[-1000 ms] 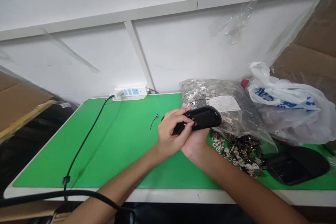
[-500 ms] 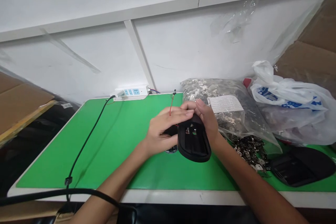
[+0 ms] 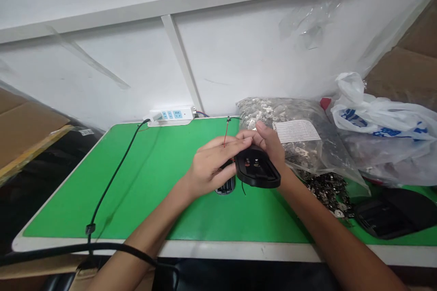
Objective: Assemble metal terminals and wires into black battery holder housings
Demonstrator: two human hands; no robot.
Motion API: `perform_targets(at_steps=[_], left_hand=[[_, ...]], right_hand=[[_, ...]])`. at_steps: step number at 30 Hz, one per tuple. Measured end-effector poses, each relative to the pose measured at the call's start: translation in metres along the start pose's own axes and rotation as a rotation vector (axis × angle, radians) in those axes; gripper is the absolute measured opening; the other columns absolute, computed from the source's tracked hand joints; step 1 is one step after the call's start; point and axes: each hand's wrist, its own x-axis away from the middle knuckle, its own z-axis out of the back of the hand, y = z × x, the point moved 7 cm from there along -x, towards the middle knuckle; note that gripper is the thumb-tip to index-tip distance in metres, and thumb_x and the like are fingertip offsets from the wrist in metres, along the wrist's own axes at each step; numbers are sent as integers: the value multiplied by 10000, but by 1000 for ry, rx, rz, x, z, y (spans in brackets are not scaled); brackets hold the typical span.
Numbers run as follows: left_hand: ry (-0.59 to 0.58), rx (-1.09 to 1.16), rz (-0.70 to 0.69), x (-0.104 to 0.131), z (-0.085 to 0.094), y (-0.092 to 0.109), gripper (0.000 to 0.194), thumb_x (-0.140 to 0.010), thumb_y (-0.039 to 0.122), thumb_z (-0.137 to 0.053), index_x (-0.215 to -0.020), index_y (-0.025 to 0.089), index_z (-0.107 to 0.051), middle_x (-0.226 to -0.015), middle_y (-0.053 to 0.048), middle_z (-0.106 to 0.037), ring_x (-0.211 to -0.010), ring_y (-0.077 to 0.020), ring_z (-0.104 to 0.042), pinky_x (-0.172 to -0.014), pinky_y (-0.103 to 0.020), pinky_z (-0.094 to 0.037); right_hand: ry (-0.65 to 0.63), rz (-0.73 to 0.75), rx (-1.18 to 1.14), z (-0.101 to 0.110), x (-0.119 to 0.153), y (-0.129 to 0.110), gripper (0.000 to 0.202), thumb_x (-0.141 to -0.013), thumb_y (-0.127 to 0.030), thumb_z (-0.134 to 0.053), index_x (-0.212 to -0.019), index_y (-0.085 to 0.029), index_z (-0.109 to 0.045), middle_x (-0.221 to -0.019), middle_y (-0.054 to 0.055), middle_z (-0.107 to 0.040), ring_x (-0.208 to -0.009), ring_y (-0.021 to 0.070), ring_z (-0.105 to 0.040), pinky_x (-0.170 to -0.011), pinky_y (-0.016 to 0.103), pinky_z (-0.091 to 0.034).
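On the far left I had a cardboard box (image 3: 27, 132) on a yellowish ledge, and beyond it ran the white wall (image 3: 221, 50), streaked with clear tape. A black cable (image 3: 118, 170) crossed the green mat (image 3: 112, 182) up to a white power strip (image 3: 170, 114) at the table's back edge. The mat's surface looked smooth, bordered in front by a white table edge (image 3: 221, 250).

Near the middle, my left hand (image 3: 215, 163) was curled round the left side of a black casing (image 3: 257, 175), fingers laid over its top. A dark ribbed part (image 3: 226, 186) showed under that hand; whether it was held or lying on the mat, I could not tell. A red wire (image 3: 226, 134) rose behind the knuckles. My right hand (image 3: 275, 148) gripped the casing's far end, thumb up, so the piece sat between both hands above the mat.

Rightward, a clear bag (image 3: 262, 111) of metal parts rested against the wall, with loose metal pieces (image 3: 329, 193) heaped before it. Then came a similar black shell (image 3: 396, 213) lying flat, a white plastic bag (image 3: 403, 145) behind it, and brown cardboard (image 3: 406, 75) leaning at the corner.
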Motion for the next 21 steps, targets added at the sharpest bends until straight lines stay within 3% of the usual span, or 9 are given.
perform_targets(at_steps=[4, 8, 15, 21], left_hand=[[-30, -38, -30, 1, 0, 1, 491, -1077, 242, -565, -1566, 246, -526, -1264, -90, -785, -1140, -193, -749, -986, -352, -641], [-34, -31, -54, 0, 3, 1, 490, -1076, 228, -573, -1563, 229, -528, -1241, -88, -788, -1139, -179, -748, -987, -329, -641], [-38, -28, -125, 1, 4, 3, 581, -1039, 197, -638, -1599, 203, -481, -1312, -126, -764, -1201, -202, -737, -1031, -353, -636], [-8, -49, -111, 4, 2, 4, 574, -1068, 247, -592, -1621, 188, -451, -1317, -152, -759, -1226, -218, -734, -1063, -368, -628]], right_hand=[[-59, 14, 36, -5, 0, 0, 642, -796, -851, -658, -585, -255, -545, -626, -6, -452, -615, 160, -416, -554, 317, -370], [-100, -2, 44, -6, 0, 2, 618, -822, -819, -651, -598, -253, -546, -611, -12, -464, -597, 152, -408, -566, 315, -363], [-90, -59, 42, -6, 2, 6, 643, -773, -858, -662, -628, -238, -571, -593, -9, -498, -541, 143, -433, -490, 296, -320], [-35, -26, -11, -8, 1, 11, 659, -761, -881, -644, -623, -243, -557, -570, -23, -430, -551, 149, -425, -519, 304, -349]])
